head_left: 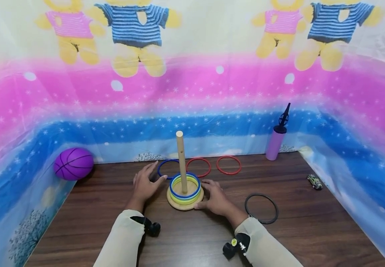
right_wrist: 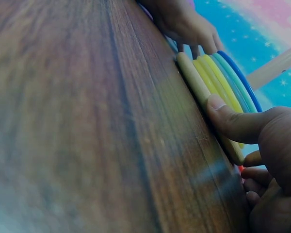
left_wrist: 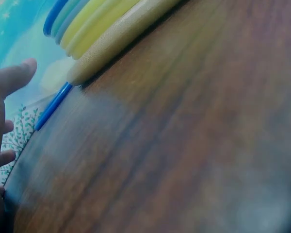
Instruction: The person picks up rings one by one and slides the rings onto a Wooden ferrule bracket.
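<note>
A ring-toss stand stands mid-table in the head view, with a round wooden base (head_left: 173, 203) and an upright peg (head_left: 181, 159). Stacked around the peg are several rings (head_left: 186, 202), blue on top with teal and yellow ones below. My right hand (head_left: 217, 200) holds the base at its right edge; the thumb (right_wrist: 228, 119) lies against the rim, and the other fingers are partly hidden. To the left of the base is my left hand (head_left: 145, 185), fingers spread, apart from the stand. Its fingertips are near a blue ring (head_left: 159, 171) lying behind the stand.
Two red rings, a nearer one (head_left: 209, 168) and another (head_left: 240, 167), lie at the back. A black ring (head_left: 276, 211) is right of my right hand. A purple ball (head_left: 73, 164), a pink pump (head_left: 275, 144) and a toy car (head_left: 314, 182) sit near the table's edges.
</note>
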Action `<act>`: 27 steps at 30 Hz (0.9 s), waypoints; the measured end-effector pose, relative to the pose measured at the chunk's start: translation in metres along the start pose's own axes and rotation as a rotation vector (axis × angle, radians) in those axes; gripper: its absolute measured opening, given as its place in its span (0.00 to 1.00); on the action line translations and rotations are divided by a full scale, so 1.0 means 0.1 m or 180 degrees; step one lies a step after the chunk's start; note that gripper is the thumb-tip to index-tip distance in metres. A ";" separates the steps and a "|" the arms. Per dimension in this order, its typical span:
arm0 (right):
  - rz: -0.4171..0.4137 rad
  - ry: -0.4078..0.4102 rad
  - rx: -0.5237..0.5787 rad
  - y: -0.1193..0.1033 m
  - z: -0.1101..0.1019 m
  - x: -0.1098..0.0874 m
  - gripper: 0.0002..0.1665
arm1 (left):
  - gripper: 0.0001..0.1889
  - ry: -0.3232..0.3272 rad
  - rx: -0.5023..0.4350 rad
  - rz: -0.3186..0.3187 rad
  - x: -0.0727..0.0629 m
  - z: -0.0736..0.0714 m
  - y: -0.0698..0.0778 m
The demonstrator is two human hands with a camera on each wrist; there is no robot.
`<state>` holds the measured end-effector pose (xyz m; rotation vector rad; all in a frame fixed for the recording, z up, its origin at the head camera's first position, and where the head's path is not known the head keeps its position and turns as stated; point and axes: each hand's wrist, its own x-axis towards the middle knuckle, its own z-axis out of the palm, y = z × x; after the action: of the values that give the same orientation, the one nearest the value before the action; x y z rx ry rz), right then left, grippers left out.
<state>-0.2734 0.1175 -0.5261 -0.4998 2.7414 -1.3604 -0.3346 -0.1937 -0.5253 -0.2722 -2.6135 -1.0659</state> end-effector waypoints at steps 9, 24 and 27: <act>-0.0064 -0.0031 -0.0084 0.00 -0.02 0.01 0.53 | 0.40 -0.0142 0.0205 -0.0100 0.08 0.03 0.02; -0.0046 -0.0040 -0.0074 -0.01 -0.04 0.00 0.53 | 0.41 -0.0439 0.0559 -0.0167 0.21 0.13 0.04; -0.0028 -0.0077 -0.0086 0.00 -0.04 0.00 0.54 | 0.40 -0.0500 0.0588 -0.0214 0.23 0.13 0.07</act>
<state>-0.2744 0.1204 -0.5236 -0.5267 2.7451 -1.3119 -0.3572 -0.1778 -0.5216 -0.2355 -2.8571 -0.8464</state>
